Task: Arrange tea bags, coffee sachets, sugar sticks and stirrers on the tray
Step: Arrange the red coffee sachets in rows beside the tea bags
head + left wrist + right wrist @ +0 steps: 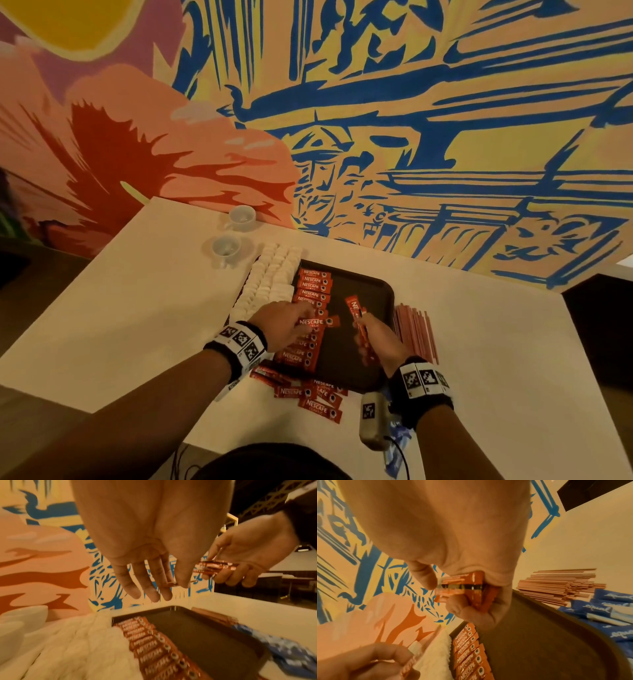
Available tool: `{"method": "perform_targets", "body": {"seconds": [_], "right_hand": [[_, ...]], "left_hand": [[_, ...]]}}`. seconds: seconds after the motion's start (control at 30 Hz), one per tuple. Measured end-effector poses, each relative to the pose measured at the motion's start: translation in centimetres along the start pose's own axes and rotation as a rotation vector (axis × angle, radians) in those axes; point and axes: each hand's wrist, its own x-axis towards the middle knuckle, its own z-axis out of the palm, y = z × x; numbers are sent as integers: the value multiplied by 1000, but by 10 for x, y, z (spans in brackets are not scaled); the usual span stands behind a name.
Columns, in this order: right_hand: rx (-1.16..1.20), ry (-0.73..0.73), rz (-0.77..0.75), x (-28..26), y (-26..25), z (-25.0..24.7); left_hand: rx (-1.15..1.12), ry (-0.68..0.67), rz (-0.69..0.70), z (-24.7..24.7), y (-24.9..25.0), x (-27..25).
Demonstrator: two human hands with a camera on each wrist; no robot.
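Red sachets — right hand curled.

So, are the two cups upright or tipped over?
Upright. In the head view both cups stand on the table with their openings facing up.

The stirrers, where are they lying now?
In the head view the stirrers lie in a bundle on the white table, just off the right edge of the dark tray, beside the right hand.
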Motion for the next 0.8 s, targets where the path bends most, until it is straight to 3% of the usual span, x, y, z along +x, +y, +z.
{"method": "perform_targets", "body": {"seconds": [0.1,0.37,0.63,0.8], "right_hand": [[14,42,80,7,10,-1],[-114,33,19,14,36,-10],[-146,32,24,14,45,-7],[-173,48,-7,14,43,1]], "left_hand": [[138,6,5,23,-16,10],[468,-86,40,65,-36,18],[540,-125,54,74,-38,23],[412,-109,76,64,-41,25]]}}
